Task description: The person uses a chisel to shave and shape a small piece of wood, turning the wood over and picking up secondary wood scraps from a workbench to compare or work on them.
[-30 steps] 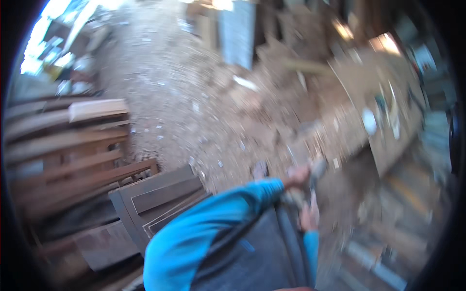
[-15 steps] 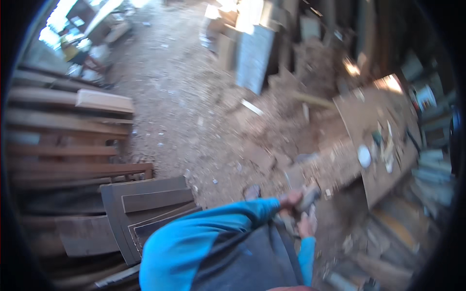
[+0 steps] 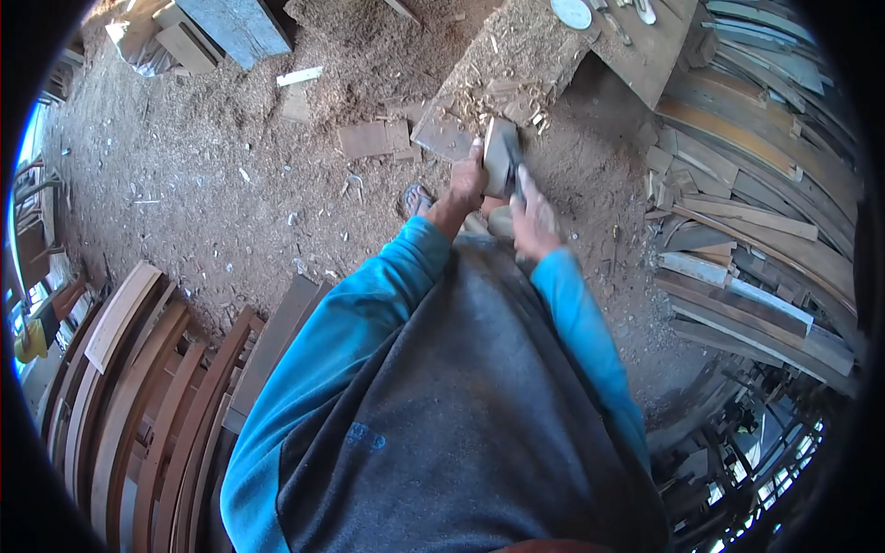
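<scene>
In front of my body, my left hand (image 3: 467,181) is closed on the left side of a pale, thick wooden block (image 3: 498,155), thumb pointing up along it. My right hand (image 3: 536,221), slightly blurred, is closed round a slim dark tool (image 3: 513,158) that lies against the block's right side. Blur hides what kind of tool it is. Both hands are over the near end of a low wooden bench (image 3: 452,138), where curled wood shavings (image 3: 489,100) lie just beyond the block.
A board (image 3: 641,60) on the right carries a white round lid (image 3: 572,13) and hand tools. Stacked timber (image 3: 737,184) lines the right side, and wooden frames (image 3: 152,396) stand at lower left. My sandalled foot (image 3: 418,198) is on the shaving-strewn ground. Another person (image 3: 37,332) is at far left.
My view has swung down and to the right, so the bench and hands now appear higher up. Both hands still hold things close together; the block and dark tool show more clearly.
</scene>
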The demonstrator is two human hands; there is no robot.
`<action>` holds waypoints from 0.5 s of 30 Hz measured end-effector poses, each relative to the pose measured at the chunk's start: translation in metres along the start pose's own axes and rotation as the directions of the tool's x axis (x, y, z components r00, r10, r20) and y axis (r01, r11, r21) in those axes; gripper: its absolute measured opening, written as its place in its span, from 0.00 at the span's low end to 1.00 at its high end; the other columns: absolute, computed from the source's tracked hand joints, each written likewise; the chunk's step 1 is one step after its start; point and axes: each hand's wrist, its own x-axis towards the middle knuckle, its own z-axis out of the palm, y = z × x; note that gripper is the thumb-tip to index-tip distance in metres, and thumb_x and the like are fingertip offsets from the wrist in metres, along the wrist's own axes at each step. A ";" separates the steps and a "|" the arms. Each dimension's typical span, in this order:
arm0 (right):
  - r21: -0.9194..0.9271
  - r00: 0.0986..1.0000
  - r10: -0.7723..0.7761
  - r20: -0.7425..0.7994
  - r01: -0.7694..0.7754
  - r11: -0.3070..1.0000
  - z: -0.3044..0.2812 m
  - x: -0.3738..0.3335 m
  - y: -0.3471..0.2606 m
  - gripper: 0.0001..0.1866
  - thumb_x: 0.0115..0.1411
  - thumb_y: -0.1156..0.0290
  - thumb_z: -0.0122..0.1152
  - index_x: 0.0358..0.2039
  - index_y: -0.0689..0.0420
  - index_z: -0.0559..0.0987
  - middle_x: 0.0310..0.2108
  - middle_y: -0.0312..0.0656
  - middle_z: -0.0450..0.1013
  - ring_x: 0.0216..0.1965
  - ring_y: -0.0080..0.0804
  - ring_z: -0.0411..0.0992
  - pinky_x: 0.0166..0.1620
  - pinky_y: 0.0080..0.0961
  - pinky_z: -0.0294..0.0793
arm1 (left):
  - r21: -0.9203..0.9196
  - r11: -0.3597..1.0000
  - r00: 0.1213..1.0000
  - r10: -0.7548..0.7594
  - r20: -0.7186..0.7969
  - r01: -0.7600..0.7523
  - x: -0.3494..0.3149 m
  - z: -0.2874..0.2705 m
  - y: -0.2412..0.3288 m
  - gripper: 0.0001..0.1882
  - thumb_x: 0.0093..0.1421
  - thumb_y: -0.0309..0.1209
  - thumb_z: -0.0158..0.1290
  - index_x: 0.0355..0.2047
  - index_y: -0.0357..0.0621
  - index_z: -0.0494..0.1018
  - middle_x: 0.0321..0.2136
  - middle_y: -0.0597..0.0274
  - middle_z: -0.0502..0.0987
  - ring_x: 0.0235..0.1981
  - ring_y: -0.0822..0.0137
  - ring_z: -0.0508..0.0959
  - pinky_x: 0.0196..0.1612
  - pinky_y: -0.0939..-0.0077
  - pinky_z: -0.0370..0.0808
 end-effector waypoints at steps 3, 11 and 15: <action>0.050 0.995 0.093 -0.022 -0.092 0.994 -0.001 -0.015 0.007 0.32 0.71 0.63 0.44 0.71 0.64 0.59 0.65 0.64 0.66 0.66 0.56 0.64 0.67 0.42 0.65 | -0.215 0.969 0.990 -0.134 -0.036 0.124 -0.049 0.026 0.033 0.33 0.72 0.56 0.44 0.47 0.33 0.78 0.38 0.33 0.80 0.36 0.41 0.82 0.42 0.48 0.76; -0.009 0.998 -0.011 -0.069 0.011 1.000 0.011 -0.004 0.017 0.32 0.71 0.61 0.46 0.72 0.60 0.58 0.65 0.64 0.65 0.64 0.61 0.66 0.67 0.42 0.66 | 0.320 0.904 0.955 0.296 0.011 -0.284 -0.019 0.008 0.000 0.41 0.69 0.62 0.45 0.49 0.26 0.76 0.38 0.34 0.80 0.38 0.44 0.81 0.45 0.52 0.77; -0.157 0.996 0.085 -0.003 -0.084 0.984 0.000 -0.018 0.015 0.33 0.71 0.60 0.44 0.73 0.58 0.57 0.63 0.65 0.66 0.61 0.63 0.69 0.65 0.47 0.67 | -0.118 0.993 0.998 -0.023 -0.051 0.017 -0.038 0.026 0.044 0.41 0.68 0.61 0.47 0.51 0.26 0.74 0.38 0.34 0.80 0.39 0.45 0.81 0.48 0.54 0.77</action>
